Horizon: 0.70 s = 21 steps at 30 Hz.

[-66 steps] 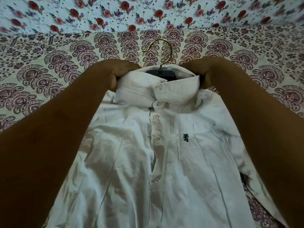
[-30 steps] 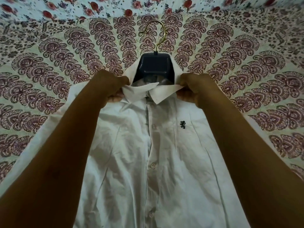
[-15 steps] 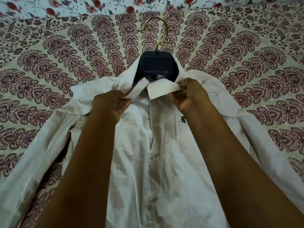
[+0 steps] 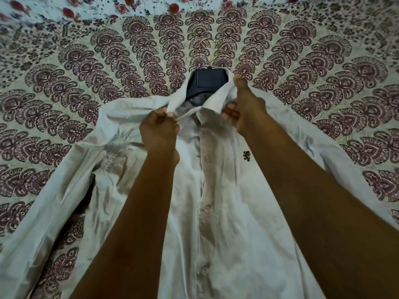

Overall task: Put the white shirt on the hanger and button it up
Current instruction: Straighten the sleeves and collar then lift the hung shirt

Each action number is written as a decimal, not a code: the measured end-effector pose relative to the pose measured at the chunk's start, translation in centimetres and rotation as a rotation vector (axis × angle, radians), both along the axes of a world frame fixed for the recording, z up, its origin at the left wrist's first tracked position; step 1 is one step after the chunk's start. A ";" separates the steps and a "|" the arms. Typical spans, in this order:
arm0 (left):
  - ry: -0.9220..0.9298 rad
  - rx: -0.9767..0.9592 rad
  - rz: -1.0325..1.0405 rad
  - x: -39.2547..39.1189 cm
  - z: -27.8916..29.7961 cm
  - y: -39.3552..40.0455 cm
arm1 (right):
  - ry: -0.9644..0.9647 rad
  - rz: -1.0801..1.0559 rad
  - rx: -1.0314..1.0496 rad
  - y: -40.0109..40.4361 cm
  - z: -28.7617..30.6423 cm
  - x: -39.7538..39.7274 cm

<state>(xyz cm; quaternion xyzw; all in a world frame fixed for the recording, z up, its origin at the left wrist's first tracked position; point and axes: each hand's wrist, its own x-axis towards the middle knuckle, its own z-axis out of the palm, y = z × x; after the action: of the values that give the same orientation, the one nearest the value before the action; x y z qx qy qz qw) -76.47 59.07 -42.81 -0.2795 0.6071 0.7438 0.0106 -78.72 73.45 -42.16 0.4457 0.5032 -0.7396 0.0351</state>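
The left hand (image 4: 158, 130) is pinching the left tip of the collar (image 4: 177, 98) between thumb and fingers. The right hand (image 4: 246, 108) is gripping the other side of the collar, fingers curled around the cloth. The white shirt (image 4: 226, 212) is lying flat on the patterned bedsheet (image 4: 64, 83), on the dark hanger (image 4: 207, 82). 3 buttons (image 4: 207, 158) are showing down the front.

Creased matt cotton-like shirt (image 4: 226, 212), smooth dark hanger (image 4: 207, 83) (brassy metal hook (image 4: 212, 50)), printed cloth bedspread (image 4: 86, 83)
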 end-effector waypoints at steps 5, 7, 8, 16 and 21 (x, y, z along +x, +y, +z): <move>0.110 -0.083 -0.054 1.8 -1.2 -0.1 | 0.003 0.064 0.165 0.6 -1.1 -2.4; 0.061 -0.028 -0.054 1.3 -1.1 -0.3 | 0.021 0.046 0.186 0.4 -1.0 -2.4; 0.007 0.067 -0.047 0.9 -1.0 -0.3 | 0.029 0.039 0.196 0.3 -0.8 -2.2; -0.289 0.510 0.009 -1.1 1.0 -1.3 | 0.303 -0.268 -0.416 0.0 -2.0 4.2; -0.177 0.410 -0.120 -0.1 0.7 -0.1 | 0.286 -0.194 -0.378 0.1 -0.6 2.9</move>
<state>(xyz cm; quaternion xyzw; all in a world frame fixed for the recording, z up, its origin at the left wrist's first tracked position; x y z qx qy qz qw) -76.55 58.96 -42.13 -0.2991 0.4554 0.8222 0.1648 -75.81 73.57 -42.77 0.3683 0.3109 -0.8759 -0.0248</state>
